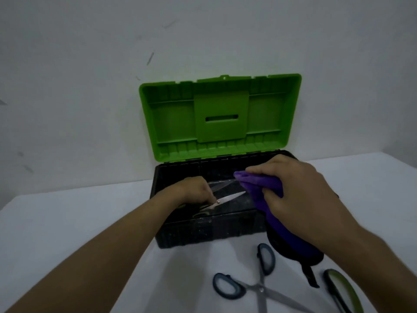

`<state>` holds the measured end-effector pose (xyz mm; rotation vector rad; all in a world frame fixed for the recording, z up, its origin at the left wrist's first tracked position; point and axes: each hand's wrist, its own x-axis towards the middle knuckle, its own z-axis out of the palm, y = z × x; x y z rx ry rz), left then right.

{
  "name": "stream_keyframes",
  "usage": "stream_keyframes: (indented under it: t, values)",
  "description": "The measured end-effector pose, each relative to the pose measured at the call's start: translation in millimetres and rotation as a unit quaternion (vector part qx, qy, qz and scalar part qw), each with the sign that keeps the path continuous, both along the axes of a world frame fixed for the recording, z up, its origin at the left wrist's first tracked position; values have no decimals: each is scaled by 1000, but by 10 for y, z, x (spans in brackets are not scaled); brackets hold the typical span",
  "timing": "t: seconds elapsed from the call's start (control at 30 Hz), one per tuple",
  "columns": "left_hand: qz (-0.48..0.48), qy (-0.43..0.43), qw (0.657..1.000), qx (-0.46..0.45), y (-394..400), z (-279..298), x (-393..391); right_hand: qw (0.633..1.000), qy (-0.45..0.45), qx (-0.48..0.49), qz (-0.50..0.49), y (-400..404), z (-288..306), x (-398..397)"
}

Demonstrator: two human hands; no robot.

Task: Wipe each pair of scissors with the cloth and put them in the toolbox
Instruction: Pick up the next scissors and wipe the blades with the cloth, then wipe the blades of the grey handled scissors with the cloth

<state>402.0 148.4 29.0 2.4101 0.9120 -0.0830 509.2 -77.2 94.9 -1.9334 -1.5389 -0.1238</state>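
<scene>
Dim, flat light with a grey-blue cast; soft shadows fall toward the viewer. Slight overall blur, and wide-angle stretch bends the lower corners.

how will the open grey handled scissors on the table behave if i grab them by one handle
The grey-handled scissors lie splayed open, so the free blade will probably swing at the pivot. Steel blades look rigid, not floppy. Lying flat on the table, they should slide rather than roll.

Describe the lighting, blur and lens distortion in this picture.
Head view: dim, bluish light with soft, faint shadows; the right hand and purple cloth are slightly motion-blurred; the toolbox interior is dark and murky; the wide lens stretches the forearms and bends the table edges.
</scene>
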Motion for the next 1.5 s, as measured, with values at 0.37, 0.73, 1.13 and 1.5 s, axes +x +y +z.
stream_keyframes:
  t: [0.37, 0.73, 1.13, 1.5]
  values:
    - [-9, -262, 918, 296, -858, 65, -370, 995, 78, 45, -33, -477, -248, 13]
    - [-167, -66, 938, 295, -1710, -334, -758, 970, 242, 1, -39, -1015, -484, -156]
    - [39, -176, 983, -36, -1869, 31, -1190, 886, 457, 71, -26, -1074, -337, -335]
    - [148, -307, 940, -27, -2057, -101, -2074, 947, 18, 291, 138, -631, -665, -1051]
